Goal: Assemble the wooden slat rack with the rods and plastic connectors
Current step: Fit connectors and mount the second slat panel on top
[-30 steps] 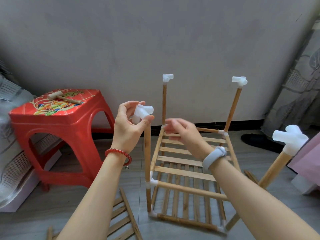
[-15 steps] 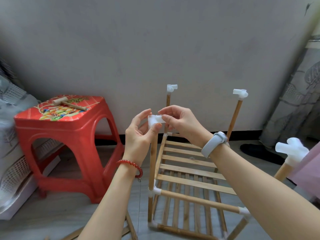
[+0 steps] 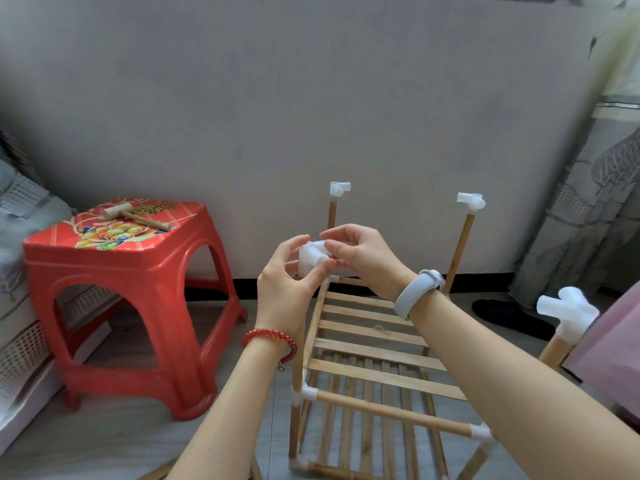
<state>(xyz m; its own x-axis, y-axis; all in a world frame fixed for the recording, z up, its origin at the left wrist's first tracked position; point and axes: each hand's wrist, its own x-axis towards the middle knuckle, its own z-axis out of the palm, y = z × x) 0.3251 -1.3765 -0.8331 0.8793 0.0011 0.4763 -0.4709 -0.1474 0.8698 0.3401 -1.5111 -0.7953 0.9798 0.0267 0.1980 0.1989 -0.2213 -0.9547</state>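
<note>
A partly built wooden slat rack (image 3: pixel 374 344) stands on the floor in front of me. A white plastic connector (image 3: pixel 310 255) sits at the top of the near-left upright rod (image 3: pixel 298 355). My left hand (image 3: pixel 287 289) pinches it from the left and my right hand (image 3: pixel 360 258) pinches it from the right. White connectors cap the other uprights: far left (image 3: pixel 339 189), far right (image 3: pixel 471 200) and near right (image 3: pixel 568 311). Whether the connector is fully seated on the rod is hidden by my fingers.
A red plastic stool (image 3: pixel 135 299) stands to the left with a small wooden mallet (image 3: pixel 133 216) on top. A grey wall is behind the rack. A patterned curtain (image 3: pixel 588 209) hangs at the right, and a dark shoe (image 3: pixel 512 315) lies below it. A pink surface (image 3: pixel 613 355) is at the right edge.
My right hand rose from the slats and joined my left hand on the connector. Both hands now hold it at the top of the near-left rod. The view tilted upward slightly.
</note>
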